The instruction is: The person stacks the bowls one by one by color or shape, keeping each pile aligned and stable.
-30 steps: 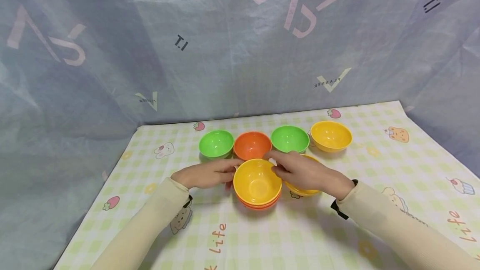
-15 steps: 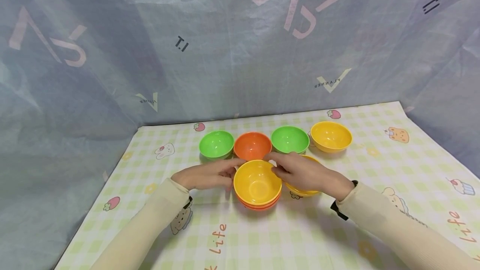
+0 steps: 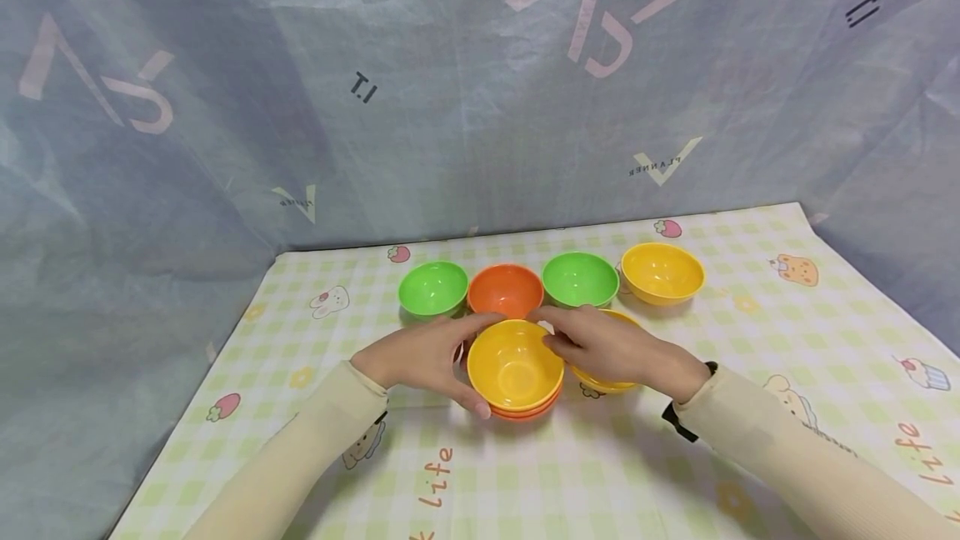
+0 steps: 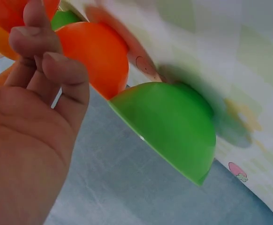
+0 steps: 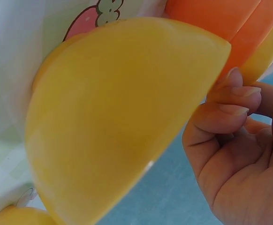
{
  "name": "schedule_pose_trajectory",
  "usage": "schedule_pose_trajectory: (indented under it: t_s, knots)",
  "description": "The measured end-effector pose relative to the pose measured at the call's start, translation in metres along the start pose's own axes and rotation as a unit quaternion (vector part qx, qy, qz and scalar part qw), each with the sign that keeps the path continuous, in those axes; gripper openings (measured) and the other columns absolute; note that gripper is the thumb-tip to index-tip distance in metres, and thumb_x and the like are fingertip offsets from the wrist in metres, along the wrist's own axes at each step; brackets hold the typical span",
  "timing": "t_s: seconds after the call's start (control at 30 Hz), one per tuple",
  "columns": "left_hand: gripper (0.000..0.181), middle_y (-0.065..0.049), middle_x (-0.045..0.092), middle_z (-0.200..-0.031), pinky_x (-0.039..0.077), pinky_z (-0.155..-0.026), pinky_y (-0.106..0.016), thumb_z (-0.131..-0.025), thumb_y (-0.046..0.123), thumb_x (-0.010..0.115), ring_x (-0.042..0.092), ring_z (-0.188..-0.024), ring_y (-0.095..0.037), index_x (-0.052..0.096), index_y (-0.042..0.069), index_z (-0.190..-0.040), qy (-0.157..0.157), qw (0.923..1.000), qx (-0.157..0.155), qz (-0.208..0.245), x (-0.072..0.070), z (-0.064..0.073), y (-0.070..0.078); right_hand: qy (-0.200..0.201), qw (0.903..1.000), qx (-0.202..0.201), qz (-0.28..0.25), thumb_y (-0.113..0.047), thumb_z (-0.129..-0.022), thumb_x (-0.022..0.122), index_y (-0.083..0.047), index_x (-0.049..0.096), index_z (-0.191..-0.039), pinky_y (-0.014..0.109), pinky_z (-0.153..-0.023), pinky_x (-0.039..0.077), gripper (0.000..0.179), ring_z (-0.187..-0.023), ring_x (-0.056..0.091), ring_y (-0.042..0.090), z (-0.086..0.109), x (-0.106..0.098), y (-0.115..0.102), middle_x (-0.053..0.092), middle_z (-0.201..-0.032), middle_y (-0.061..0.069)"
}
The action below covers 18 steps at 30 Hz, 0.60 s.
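Observation:
A stack of nested bowls (image 3: 516,363), yellow on top with orange rims below, sits in the middle between my hands. My left hand (image 3: 422,357) wraps around its left side, thumb at the front and fingers behind; the left wrist view shows those fingers (image 4: 64,75) curled beside the stack. With my right hand (image 3: 611,350) I grip the upper right rim, fingertips (image 5: 232,110) bent against it in the right wrist view. Another yellow bowl (image 5: 122,117) stands just right of the stack, partly hidden under my right hand in the head view.
Behind the stack are a green bowl (image 3: 432,288), an orange bowl (image 3: 506,290), a second green bowl (image 3: 580,279) and a yellow bowl (image 3: 662,273), in a row. A checked cloth (image 3: 375,482) covers the table; a grey-blue curtain (image 3: 450,107) hangs behind.
My left hand has opened its grasp wider: the thumb has swung forward to the stack's front left, and the fingers have moved right along its back. My right hand and the bowls stay put.

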<state>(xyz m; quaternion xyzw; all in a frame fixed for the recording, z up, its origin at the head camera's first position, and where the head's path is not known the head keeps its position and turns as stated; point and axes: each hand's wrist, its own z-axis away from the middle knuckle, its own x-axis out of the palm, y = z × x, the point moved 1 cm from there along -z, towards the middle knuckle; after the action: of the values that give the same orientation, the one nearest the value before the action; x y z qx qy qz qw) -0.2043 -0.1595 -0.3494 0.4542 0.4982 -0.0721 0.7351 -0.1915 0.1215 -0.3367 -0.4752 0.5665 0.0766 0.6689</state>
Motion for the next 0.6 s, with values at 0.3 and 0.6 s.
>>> schedule_pose_trajectory:
  t_s: [0.3,0.6]
  knots:
    - [0.108,0.021,0.062,-0.139,0.049,-0.109,-0.035,-0.069,0.060,0.097,0.061,-0.123,-0.001,0.043,0.035,-0.160,-0.006,0.9998,0.001,0.019,0.001,-0.002,-0.002,0.003,0.9997,0.018,-0.017,-0.014,-0.111,0.056,-0.009,0.064,-0.141,0.032,-0.074,0.052,0.031,-0.076,0.057,0.008,0.005,-0.019,0.002,0.068,-0.092,-0.003]
    - [0.108,0.022,0.061,-0.139,0.048,-0.110,-0.035,-0.066,0.060,0.099,0.060,-0.124,-0.001,0.047,0.032,-0.157,-0.006,0.9998,-0.003,0.017,0.001,-0.005,-0.001,0.088,0.9933,0.074,-0.002,-0.016,-0.108,0.063,-0.001,0.065,-0.135,0.031,-0.061,0.048,0.031,-0.063,0.054,0.015,0.028,-0.084,0.009,0.062,-0.079,-0.001]
